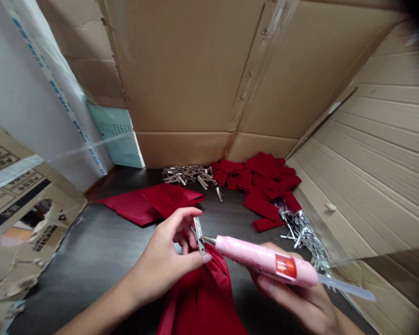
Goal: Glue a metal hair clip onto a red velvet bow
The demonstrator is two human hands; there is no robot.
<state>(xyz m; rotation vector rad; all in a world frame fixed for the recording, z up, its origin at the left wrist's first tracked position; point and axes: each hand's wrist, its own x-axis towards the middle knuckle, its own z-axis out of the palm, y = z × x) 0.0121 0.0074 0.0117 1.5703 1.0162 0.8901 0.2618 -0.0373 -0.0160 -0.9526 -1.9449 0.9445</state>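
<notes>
Cloth (136,207) lies left of the metal clip (199,236). The left hand (167,253) pinches that clip end to end; red ribbon (202,302) lies just below it. Right of the clip, the right hand (300,301) grips a glue gun (261,256), nozzle (209,239) at the clip's face. Advisable: clip steady, bead thin, left hand clear.

A broad cardboard panel (181,70) rises behind the dark tabletop (101,251), with clear tape (282,18) running along its seam. A ridged cardboard wall (380,149) flanks it on the right. Toward the left stands a pale-blue booklet (120,144) (small dark characters fill its front). Nearer, a printed cardboard box (61,200) shows torn edges and a ragged hole.
</notes>
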